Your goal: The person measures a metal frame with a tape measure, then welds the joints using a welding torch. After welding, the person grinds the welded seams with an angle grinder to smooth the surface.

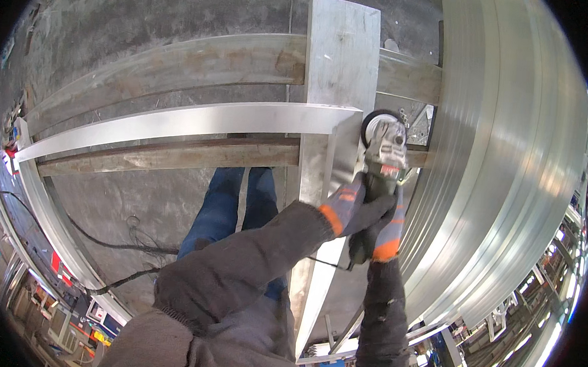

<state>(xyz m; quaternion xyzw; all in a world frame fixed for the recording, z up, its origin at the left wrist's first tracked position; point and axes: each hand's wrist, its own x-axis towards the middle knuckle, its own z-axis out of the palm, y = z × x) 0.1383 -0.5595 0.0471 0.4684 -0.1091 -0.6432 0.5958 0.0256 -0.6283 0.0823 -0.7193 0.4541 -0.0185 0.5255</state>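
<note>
An angle grinder (388,149) with a round disc sits at the corner of a metal frame, its head pointing away from me. Both gloved hands wrap round its dark body: my left hand (358,206) from the left side, my right hand (388,226) from the right and further back. The disc is beside the end of a bright metal bar (197,118), where it meets a second bar (339,153) running toward me. Whether the disc touches the metal I cannot tell. A thin black cord (329,262) shows near the grinder's rear end.
A wide flat metal plank (343,52) and brownish crossbeams (174,159) support the frame. To the right stands a large stack of long shiny metal profiles (504,163). A black cable (122,245) crosses the grey floor at left, near my legs (225,206).
</note>
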